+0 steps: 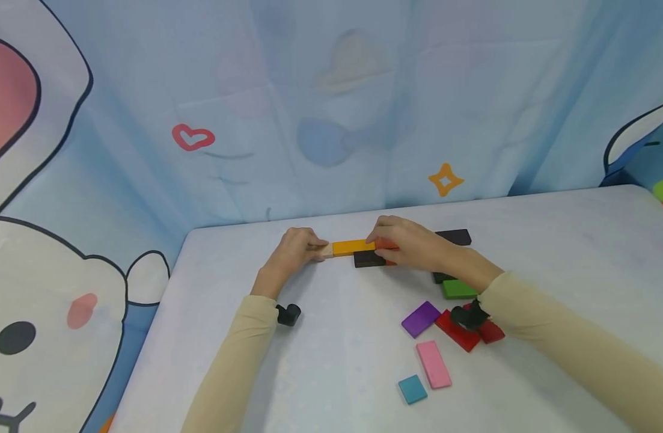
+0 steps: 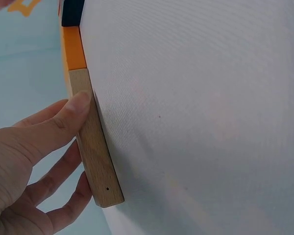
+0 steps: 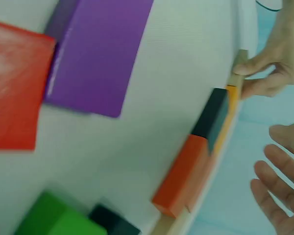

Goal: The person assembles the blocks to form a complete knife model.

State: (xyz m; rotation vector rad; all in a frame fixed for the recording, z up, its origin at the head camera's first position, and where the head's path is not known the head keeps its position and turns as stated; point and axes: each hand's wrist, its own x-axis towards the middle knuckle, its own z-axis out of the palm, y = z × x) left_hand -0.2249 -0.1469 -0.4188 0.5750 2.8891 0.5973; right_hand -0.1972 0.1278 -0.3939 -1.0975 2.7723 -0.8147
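I have the left hand (image 1: 292,249) pinching the wooden block (image 2: 95,142) against the yellow block (image 1: 350,248) on the worktop (image 1: 331,349); the right hand (image 1: 409,242) has fingers spread near the orange block (image 3: 180,171). Too much endwise push could skew the yellow block.

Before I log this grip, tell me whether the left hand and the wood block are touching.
Touching. The left wrist view shows the left hand with its thumb directly on the wood block.

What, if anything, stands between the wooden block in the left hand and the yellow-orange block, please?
Nothing visible does: in the left wrist view, the wooden block, pinched by the left hand, meets the end of the yellow-orange block with no gap showing.
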